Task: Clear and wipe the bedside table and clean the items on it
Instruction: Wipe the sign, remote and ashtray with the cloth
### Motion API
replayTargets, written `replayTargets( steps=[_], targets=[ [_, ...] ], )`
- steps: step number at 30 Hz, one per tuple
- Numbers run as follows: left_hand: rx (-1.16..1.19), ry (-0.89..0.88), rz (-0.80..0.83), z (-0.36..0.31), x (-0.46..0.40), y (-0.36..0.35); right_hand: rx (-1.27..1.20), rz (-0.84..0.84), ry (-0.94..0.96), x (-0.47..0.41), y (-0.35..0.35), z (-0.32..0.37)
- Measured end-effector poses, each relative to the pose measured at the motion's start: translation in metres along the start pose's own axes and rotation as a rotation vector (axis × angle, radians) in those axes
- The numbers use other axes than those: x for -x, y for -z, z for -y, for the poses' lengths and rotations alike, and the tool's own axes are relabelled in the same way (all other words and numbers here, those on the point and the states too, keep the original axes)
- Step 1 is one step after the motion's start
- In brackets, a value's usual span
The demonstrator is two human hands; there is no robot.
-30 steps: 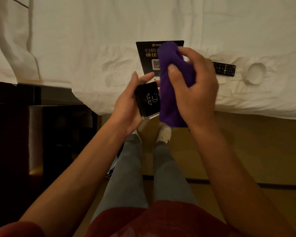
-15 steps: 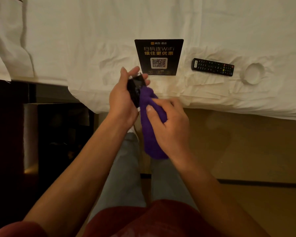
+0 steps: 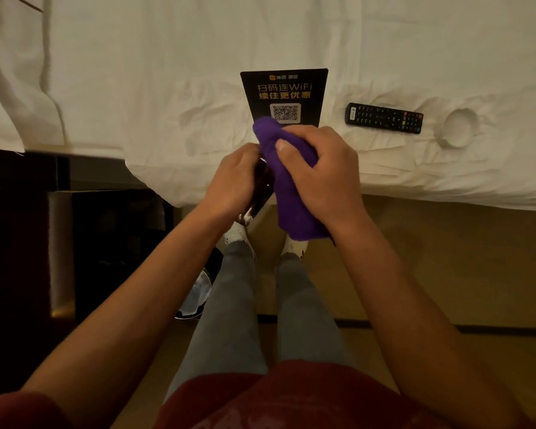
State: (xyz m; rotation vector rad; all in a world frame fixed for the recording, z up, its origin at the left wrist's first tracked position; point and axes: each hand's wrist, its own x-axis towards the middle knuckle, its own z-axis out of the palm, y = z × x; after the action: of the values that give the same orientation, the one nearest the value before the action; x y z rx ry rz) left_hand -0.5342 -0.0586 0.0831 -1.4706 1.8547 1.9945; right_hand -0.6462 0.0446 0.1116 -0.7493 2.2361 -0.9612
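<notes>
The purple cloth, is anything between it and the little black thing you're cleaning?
Nothing visible: the right hand presses the purple cloth straight against the small black item gripped by the left hand.

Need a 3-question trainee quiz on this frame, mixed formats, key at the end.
1. True or false: the remote control lies on the white bedsheet.
2. What does the right hand hold? A) purple cloth B) remote control C) white dish
3. Fill in: the left hand grips a small ____ card.

Key:
1. True; it lies between the black WiFi sign and the white dish.
2. A; its fingers curl round the purple cloth.
3. Black; the small black card is pressed against the cloth.
</notes>
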Motion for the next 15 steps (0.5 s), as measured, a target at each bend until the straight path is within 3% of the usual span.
replayTargets(
  steps=[3,6,11,15],
  targets=[
    [-0.173,-0.046,-0.122,0.005,-0.007,0.001,-0.005,0.052,-0.012,0.013,-0.006,-0.001],
    [-0.157,-0.048,-0.140,0.015,-0.003,0.003,-0.092,0.102,-0.035,0.029,-0.003,-0.004],
    [0.131,0.116,-0.224,0.024,-0.003,0.006,-0.157,0.323,0.058,0.054,0.007,-0.010],
    [0.492,0.334,-0.118,0.014,0.001,0.005,-0.262,0.104,-0.039,0.055,0.008,-0.017]
  ],
)
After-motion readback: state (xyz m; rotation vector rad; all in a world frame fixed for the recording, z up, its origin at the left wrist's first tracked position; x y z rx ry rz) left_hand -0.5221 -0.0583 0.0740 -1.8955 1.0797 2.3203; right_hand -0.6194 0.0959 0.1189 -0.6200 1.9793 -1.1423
